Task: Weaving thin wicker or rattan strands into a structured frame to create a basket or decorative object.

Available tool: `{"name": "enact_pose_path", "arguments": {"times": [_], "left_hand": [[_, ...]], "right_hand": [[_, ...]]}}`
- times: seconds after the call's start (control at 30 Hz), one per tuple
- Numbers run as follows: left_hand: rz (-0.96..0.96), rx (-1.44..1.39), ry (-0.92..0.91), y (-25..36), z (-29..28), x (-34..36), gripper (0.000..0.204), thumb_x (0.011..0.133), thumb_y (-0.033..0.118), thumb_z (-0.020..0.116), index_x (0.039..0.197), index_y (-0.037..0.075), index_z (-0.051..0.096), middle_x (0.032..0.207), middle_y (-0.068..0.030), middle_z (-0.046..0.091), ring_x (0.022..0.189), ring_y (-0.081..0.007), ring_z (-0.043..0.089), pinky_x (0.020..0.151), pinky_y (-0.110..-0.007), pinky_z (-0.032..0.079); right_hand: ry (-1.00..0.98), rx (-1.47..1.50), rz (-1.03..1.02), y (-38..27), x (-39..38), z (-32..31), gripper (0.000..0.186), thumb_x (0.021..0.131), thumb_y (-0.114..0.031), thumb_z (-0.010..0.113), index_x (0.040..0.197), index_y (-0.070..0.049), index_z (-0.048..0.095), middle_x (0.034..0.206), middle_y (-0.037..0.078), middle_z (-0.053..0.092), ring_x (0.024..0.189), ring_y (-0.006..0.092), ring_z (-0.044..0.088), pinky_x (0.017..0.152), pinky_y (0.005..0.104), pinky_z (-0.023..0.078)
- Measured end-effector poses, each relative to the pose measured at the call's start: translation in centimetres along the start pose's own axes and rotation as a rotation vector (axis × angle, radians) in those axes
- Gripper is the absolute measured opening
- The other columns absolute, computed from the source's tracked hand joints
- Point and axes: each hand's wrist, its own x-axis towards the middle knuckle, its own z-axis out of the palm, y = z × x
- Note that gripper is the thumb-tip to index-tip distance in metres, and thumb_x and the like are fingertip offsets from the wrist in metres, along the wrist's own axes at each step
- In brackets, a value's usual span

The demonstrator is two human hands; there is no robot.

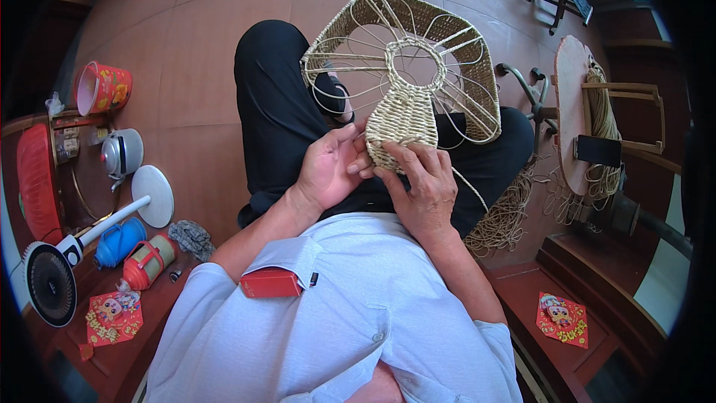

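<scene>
A wire frame (405, 95) partly covered in woven straw cord rests across my legs. It has a wide woven outer band, a small ring bound with cord, and bare wire spokes between them. A tightly woven panel runs from the ring toward me. My left hand (328, 168) is cupped at the panel's left edge, palm showing and fingers curled against it, partly hidden. My right hand (425, 186) grips the panel's near end, thumb below and fingers on top. A loose strand of cord (472, 188) trails from beside my right hand.
Heaps of cord (507, 216) lie on the floor at right, beside a round-topped stool (570, 116) with a black phone (597, 151). At left are a kettle (123, 153), a blue flask (121, 242), a red flask (148, 263), a fan (52, 280) and a red bucket (104, 88).
</scene>
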Motion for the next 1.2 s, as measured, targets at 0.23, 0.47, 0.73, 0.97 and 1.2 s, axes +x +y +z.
{"name": "enact_pose_path", "arguments": {"times": [0.23,0.47,0.73,0.97,1.2], "left_hand": [[-0.016,0.003,0.058,-0.2,-0.2,0.7,0.044,0.111,0.030,0.050,0.144,0.003,0.059,0.110,-0.0055,0.073,0.064,-0.0093,0.049,0.067,-0.029,0.045],[0.261,0.853,0.386,1.2,2.2,-2.0,0.032,0.110,0.019,0.058,0.135,-0.001,0.057,0.108,-0.0076,0.070,0.073,-0.0090,0.057,0.069,-0.025,0.049],[0.562,1.831,0.234,0.7,5.6,-2.6,0.016,0.094,0.003,0.074,0.110,0.003,0.072,0.092,-0.0047,0.062,0.072,-0.0121,0.058,0.066,-0.029,0.048],[0.506,2.150,0.003,2.5,6.0,-1.1,0.010,0.096,0.007,0.070,0.104,0.002,0.067,0.092,-0.0078,0.064,0.076,-0.0202,0.065,0.070,-0.035,0.055],[0.481,1.987,0.070,2.6,4.6,-1.3,0.015,0.101,0.013,0.068,0.105,0.000,0.062,0.089,-0.0055,0.062,0.075,-0.0151,0.065,0.071,-0.035,0.058]], "right_hand": [[-0.019,0.075,0.073,-0.1,-0.2,0.2,0.041,0.082,-0.020,0.089,0.121,-0.020,0.077,0.108,0.002,0.067,0.098,0.0257,0.063,0.083,0.0383,0.055],[-0.073,0.167,0.177,0.3,-0.8,0.9,0.040,0.081,-0.015,0.089,0.119,-0.018,0.077,0.109,0.003,0.064,0.101,0.0275,0.061,0.088,0.0409,0.053],[-0.049,0.221,0.176,0.6,-0.9,1.1,0.039,0.079,-0.013,0.090,0.117,-0.018,0.079,0.108,0.003,0.064,0.101,0.0265,0.060,0.087,0.0400,0.053],[-0.027,0.253,0.164,1.1,-1.2,1.4,0.041,0.077,-0.011,0.091,0.116,-0.017,0.079,0.107,0.003,0.065,0.101,0.0265,0.061,0.086,0.0400,0.054],[0.078,0.275,0.119,1.4,-1.6,1.9,0.042,0.075,-0.012,0.093,0.111,-0.011,0.071,0.109,0.005,0.068,0.102,0.0281,0.064,0.086,0.0415,0.054]]}}
